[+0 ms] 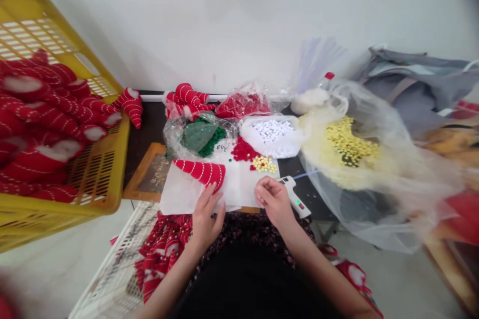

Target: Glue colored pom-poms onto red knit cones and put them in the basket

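Observation:
A red stuffed cone with white stitched lines (pixel 202 172) lies on white paper sheets (pixel 174 194), its tip pointing left. My left hand (pixel 207 214) rests at the cone's wide end, fingers extended and thumb apart, fingertips touching the fabric. To the right, my right hand (pixel 275 202) hovers over the paper's edge with thumb and fingers pinched together; whatever is between them is too small to make out. Right beside that hand lies a white glue gun (pixel 297 199) with a green light and a glue stick in its back. Red pompoms (pixel 243 149) and yellow pompoms (pixel 264 164) sit loose beyond the hands.
A yellow crate (pixel 112 179) full of red stuffed cones stands at left. Behind the paper are a bag of green pompoms (pixel 204 137), a bag of white ones (pixel 273 132) and a large bag of yellow ones (pixel 352 142). Below left, a white basket (pixel 108 264) holds red pieces.

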Tool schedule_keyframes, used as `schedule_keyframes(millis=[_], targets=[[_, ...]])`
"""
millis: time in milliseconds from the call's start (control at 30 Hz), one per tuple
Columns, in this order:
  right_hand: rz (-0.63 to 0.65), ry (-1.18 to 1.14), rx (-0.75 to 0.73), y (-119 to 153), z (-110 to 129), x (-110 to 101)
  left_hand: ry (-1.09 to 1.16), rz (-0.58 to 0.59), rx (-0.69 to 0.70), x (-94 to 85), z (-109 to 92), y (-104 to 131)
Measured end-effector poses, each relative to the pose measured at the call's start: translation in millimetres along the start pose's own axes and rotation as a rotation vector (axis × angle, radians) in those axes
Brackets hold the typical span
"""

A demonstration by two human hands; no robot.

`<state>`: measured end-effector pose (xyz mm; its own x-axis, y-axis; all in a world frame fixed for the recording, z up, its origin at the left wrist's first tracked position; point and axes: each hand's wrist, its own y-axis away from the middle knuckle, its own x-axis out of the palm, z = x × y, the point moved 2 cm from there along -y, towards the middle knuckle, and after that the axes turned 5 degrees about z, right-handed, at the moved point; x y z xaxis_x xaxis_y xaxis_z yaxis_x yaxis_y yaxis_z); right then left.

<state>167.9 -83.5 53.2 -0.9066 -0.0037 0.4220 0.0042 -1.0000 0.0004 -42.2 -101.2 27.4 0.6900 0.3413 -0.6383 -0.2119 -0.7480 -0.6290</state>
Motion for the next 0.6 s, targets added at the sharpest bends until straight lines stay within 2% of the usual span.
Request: schedule_keyframes(millis=[100,133,300,467,600], targets=[[0.002,0.037,0.005,5.0,-2.2,-0.3,0.147,-0.076,-0.015,-8.0,-17.3,-21.5],[0.009,0.056,0.006,6.5,-2.5,0.1,0.209,-0.066,-0.023,-11.1,-25.1,-29.9],[0.055,0.179,-0.034,12.9,5.8,5.5,0.470,0.137,-0.015,-10.6,-57.7,-64.0],[0.028,0.272,-0.069,16.8,14.3,6.2,0.530,0.198,0.001,-3.4,-58.7,-69.2],[-0.005,0.325,-0.065,19.9,13.2,7.2,0.478,0.183,0.004,-2.1,-55.2,-63.3]])
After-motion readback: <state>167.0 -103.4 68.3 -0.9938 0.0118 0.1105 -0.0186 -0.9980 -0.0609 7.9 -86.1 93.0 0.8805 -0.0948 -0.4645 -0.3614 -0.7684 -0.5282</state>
